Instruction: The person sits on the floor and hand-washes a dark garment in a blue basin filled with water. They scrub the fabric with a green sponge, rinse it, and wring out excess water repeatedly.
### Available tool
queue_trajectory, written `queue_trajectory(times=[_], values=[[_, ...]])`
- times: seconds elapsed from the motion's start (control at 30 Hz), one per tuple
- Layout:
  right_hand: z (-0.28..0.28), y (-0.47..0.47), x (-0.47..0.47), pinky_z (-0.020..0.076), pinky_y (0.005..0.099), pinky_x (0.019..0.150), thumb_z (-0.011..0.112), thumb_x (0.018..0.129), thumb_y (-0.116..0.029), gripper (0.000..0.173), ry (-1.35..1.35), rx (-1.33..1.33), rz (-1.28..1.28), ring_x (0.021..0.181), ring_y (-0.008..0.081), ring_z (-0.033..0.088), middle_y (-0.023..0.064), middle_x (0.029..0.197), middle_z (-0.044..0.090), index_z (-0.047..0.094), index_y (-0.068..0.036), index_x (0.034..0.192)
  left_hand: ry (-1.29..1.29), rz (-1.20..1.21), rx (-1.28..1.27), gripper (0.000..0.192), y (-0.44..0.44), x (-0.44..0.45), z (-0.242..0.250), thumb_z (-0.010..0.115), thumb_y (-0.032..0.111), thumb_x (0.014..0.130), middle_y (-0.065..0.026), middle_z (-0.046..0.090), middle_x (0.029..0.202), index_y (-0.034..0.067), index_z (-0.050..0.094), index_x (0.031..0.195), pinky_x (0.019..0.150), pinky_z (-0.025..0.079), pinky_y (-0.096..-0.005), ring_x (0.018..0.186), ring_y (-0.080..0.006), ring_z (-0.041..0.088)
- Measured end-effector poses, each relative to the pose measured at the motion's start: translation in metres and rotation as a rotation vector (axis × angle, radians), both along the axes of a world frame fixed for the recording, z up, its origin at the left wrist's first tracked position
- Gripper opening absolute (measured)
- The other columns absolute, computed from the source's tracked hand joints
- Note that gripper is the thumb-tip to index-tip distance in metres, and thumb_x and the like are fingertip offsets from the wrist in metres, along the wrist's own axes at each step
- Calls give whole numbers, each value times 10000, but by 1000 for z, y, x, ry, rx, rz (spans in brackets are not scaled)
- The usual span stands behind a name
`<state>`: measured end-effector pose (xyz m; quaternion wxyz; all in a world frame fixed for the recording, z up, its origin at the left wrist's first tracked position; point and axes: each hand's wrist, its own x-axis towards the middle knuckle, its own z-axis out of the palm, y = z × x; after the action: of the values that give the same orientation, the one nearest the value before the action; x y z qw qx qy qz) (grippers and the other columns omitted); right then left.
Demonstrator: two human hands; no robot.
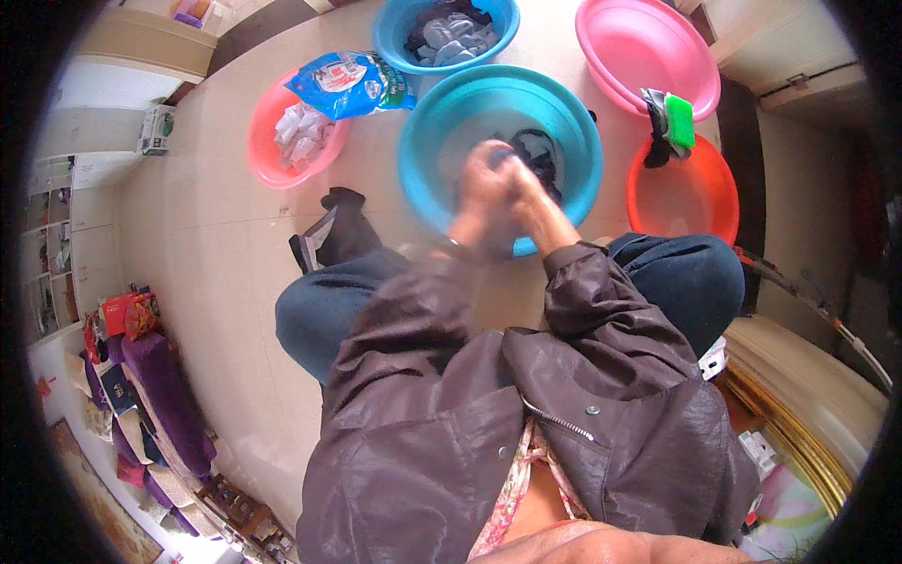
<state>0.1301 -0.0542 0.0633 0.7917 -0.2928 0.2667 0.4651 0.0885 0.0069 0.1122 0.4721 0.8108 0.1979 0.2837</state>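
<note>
Over a teal plastic basin [430, 141] on the floor, my left hand [486, 187] and my right hand [525, 187] are pressed together. Both are closed on a dark piece of cloth [501, 156], of which only a little shows between the fingers. Motion blurs the hands, the left one more. Inside the basin, just beyond and to the right of my hands, lies dark and light wet fabric [539, 155]. Cloudy liquid seems to cover the basin's bottom.
A blue basin [389, 42] and a small pink basin [262, 151] hold clothes. A blue detergent bag [352, 84] bridges them. Right are a large pink basin [655, 49], a green brush or sponge [680, 121] with cloths on its rim, and a red-orange basin [683, 190].
</note>
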Motion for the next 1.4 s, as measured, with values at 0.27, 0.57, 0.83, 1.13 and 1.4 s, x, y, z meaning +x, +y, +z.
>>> queue_trajectory(times=[0.27,0.57,0.83,1.13,1.4], values=[[-5,1,-15,533,382,620,523,905,-415,334,-237,1,213,690,221,636,58,821,636,595,-92,948,162,275,-201,253,22,-9,-29,742,259,728,-117,635,713,45,607,740,632,487,-358,631,-225,594],[-46,14,-8,484,342,680,493,915,-375,226,-206,28,7,756,175,572,21,828,566,561,-161,887,65,136,63,223,-3,-11,-29,722,228,735,-130,624,671,45,602,691,635,471,-380,642,-252,596],[-35,-5,8,479,320,657,440,919,-432,372,-125,257,137,680,172,576,15,702,578,545,-141,712,156,176,98,257,0,-10,-38,695,256,756,-147,609,654,32,578,703,615,472,-384,628,-259,607],[0,9,-1,474,359,609,521,876,-515,479,-440,-294,397,689,216,594,91,899,610,575,-62,1024,324,-261,-583,725,81,-28,-46,788,385,695,-167,571,1176,50,505,1273,935,433,-351,1091,-235,548],[-14,-7,6,532,430,822,479,908,-507,671,-206,-178,285,949,354,612,266,1094,555,447,116,1154,474,-216,-741,366,97,-29,-39,618,38,716,-90,644,1041,8,628,1081,835,500,-301,922,-194,625]])
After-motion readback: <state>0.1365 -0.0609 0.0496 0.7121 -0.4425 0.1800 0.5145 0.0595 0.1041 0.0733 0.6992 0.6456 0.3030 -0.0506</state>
